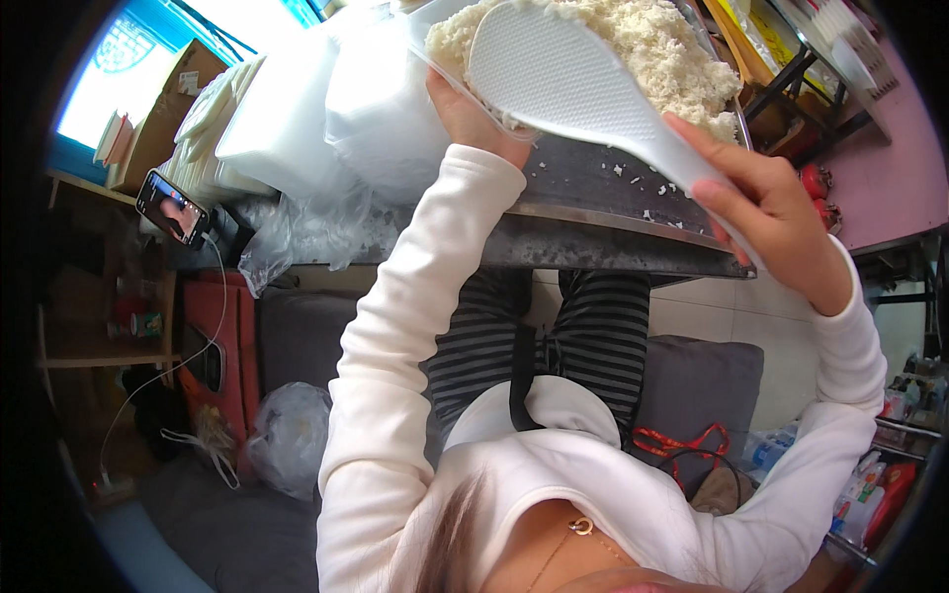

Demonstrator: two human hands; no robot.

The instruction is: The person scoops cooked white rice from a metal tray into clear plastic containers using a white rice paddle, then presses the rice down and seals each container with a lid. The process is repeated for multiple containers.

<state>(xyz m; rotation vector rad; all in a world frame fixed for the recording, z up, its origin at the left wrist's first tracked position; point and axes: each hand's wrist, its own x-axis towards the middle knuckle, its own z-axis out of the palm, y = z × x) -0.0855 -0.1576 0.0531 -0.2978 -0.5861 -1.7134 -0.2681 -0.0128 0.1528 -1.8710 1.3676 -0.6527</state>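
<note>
My right hand (778,211) grips the handle of a large white plastic rice paddle (567,81) with a dimpled blade. Its blade spans the top middle of the view, over a clear plastic container (521,135) that my left hand (478,122) holds from below and the side. Part of the container is hidden by the blade, but white cooked rice (448,41) shows at its left. Behind the paddle, a big heap of cooked rice (678,63) fills much of a metal tray (615,221). Loose grains lie on the tray's dark near part.
Stacked clear plastic containers (382,104) and pale lids (204,111) stand at the left. A lit phone (172,207) on a charging cable leans beside crumpled plastic film (296,230). A dark metal rack (797,89) is at the right. A grey cushioned seat (704,378) lies below.
</note>
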